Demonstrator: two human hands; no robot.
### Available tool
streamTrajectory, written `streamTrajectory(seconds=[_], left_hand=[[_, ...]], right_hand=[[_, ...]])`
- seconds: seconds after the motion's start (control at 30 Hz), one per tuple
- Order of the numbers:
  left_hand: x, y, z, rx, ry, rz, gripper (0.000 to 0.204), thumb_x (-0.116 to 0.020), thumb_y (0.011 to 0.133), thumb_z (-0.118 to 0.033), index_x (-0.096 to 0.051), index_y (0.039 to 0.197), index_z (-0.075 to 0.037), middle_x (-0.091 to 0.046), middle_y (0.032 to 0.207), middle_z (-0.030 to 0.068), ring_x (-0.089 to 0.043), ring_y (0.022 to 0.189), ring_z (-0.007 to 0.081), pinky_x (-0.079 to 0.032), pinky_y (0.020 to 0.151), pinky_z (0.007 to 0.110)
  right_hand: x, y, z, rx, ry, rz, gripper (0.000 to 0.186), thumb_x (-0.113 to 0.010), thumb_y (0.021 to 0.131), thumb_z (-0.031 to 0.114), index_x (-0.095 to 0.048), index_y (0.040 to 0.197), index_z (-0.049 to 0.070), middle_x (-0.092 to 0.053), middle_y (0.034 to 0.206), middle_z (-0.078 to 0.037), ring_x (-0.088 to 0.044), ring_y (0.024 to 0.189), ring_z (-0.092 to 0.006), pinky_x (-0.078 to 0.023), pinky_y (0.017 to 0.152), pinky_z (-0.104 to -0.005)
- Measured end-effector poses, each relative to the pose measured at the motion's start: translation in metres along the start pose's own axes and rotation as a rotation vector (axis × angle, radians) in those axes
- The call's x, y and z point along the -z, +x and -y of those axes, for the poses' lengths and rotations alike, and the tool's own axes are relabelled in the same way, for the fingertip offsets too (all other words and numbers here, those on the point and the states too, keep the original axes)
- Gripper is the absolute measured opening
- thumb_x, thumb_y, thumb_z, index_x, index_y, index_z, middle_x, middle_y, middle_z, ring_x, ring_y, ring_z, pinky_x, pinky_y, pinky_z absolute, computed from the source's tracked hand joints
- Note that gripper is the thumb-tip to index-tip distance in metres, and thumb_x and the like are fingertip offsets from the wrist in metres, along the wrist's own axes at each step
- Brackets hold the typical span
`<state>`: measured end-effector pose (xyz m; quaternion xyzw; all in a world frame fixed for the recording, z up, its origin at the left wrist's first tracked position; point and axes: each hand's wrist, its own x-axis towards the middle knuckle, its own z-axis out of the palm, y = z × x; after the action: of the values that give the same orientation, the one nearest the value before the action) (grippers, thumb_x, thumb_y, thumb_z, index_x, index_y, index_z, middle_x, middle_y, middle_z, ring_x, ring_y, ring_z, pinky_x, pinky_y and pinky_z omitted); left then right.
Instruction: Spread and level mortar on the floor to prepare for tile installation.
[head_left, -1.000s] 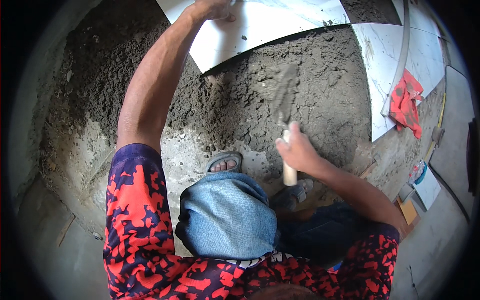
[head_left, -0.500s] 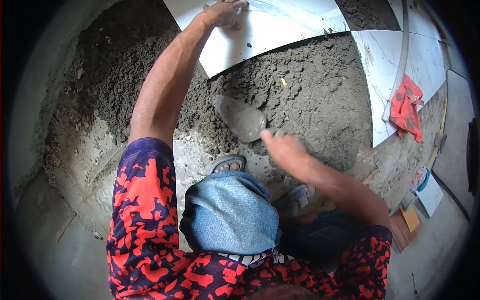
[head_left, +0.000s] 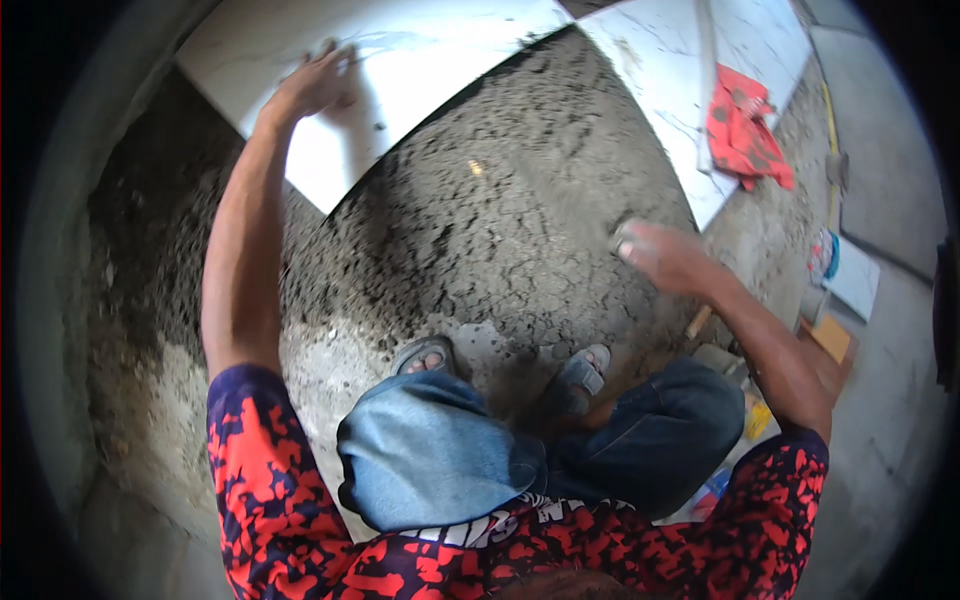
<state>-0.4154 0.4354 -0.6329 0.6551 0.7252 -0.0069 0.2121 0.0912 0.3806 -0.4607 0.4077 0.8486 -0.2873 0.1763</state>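
Note:
My left hand [head_left: 318, 84] rests with fingers spread on a large white marble-look tile [head_left: 420, 95], near its front edge. In my right hand [head_left: 662, 256] is a trowel [head_left: 619, 236], gripped by its handle. Its blade is smeared by motion, low over the grey mortar bed [head_left: 470, 240]. The mortar looks crumbly on the left and more level at the right, with cracks across it. A small yellow bit [head_left: 475, 168] lies on its surface.
Another white tile [head_left: 680, 110] borders the mortar on the right, bearing a red cloth [head_left: 745, 130] and a long grey bar [head_left: 708, 60]. My sandalled feet [head_left: 425, 357] stand at the mortar's near edge. An orange-yellow block [head_left: 830, 338] and a white tile piece [head_left: 853, 277] lie at right.
The view has shifted, so the tiles and cloth appear farther left. My right hand has swept the trowel rightward across the mortar. My left hand stays on the tile.

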Motion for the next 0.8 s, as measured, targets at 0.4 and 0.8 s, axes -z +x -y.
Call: streamTrajectory(seconds=[0.4,0.8], left_hand=[[0.002,-0.020,-0.024,-0.053,-0.063,-0.018,0.074,-0.072,0.071,-0.024,-0.038,0.137,-0.014,-0.032,0.142,0.0202,-0.029,0.133,0.0315,-0.023,0.110,0.041],[0.137,-0.191,-0.247,-0.288,-0.165,0.554,0.069,-0.058,0.080,-0.049,-0.038,0.137,-0.014,-0.044,0.135,0.0130,-0.045,0.122,0.0306,-0.037,0.102,0.048]], right_hand=[[-0.047,-0.015,-0.062,-0.157,0.145,0.088,0.041,-0.049,0.089,0.039,-0.053,0.091,-0.002,-0.059,0.081,-0.026,-0.057,0.081,-0.0432,-0.043,0.071,-0.0505],[-0.062,-0.010,-0.102,-0.090,0.363,-0.118,0.046,-0.054,0.085,0.040,-0.058,0.080,-0.006,-0.059,0.076,-0.025,-0.059,0.072,-0.0380,-0.043,0.065,-0.0475]])
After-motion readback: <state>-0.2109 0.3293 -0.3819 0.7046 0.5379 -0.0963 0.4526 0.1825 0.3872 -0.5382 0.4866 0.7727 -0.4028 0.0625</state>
